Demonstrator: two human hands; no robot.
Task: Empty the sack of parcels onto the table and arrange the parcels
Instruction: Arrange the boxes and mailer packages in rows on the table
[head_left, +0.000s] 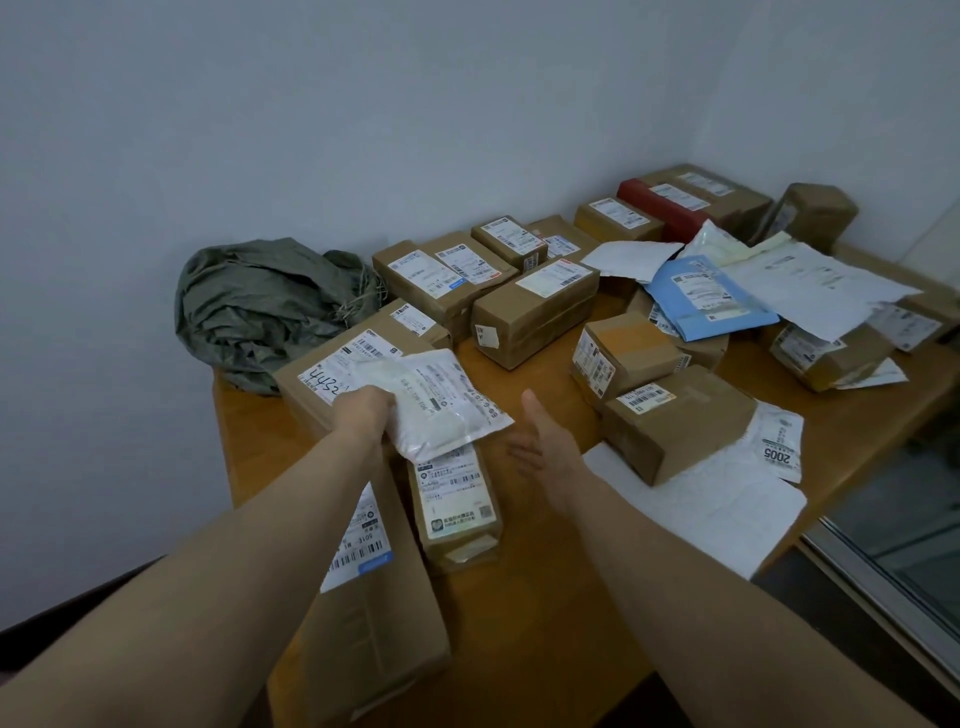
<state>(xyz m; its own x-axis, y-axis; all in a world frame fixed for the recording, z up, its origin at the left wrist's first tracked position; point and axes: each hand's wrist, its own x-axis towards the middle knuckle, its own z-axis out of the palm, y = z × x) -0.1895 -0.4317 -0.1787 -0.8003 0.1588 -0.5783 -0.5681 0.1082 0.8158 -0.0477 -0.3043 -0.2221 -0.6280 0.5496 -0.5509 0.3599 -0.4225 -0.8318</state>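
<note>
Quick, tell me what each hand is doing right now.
Left hand: grips a white mailer bag, held above the boxes.
Right hand: open, fingers straight, holding nothing, above the table.

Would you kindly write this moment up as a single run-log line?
left hand: holds white pouch | right hand: open, empty | sack: crumpled at table corner

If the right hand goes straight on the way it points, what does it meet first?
Most likely the white mailer that the left hand holds: the open right hand points at its near edge. Depth is unclear, so it might pass beneath.
</note>
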